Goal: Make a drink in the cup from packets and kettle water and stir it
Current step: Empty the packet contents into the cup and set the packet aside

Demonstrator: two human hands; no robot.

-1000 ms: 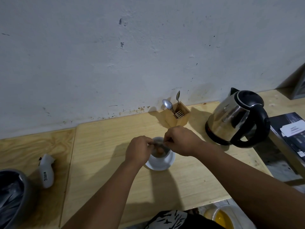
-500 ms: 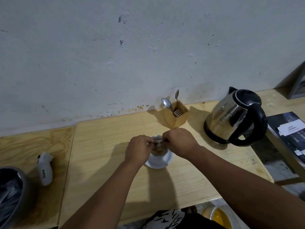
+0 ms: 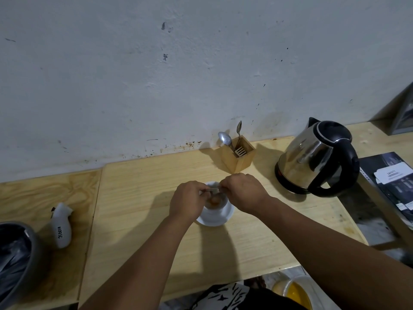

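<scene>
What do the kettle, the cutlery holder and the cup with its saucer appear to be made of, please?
Kettle: polished metal body, probably stainless steel, judging by its mirror reflections; the lid and handle look like black plastic.
Cutlery holder: pale wood with visible grain, matte.
Cup and saucer: white and smooth, likely glazed ceramic, though largely hidden by the hands.

White cup (image 3: 214,206) on saucer (image 3: 215,217), brownish contents, steel kettle (image 3: 312,157) upright

free: bare counter (image 3: 138,198) left of cup (image 3: 215,211) | blocked: kettle (image 3: 317,159) right, holder (image 3: 238,157) behind
</scene>
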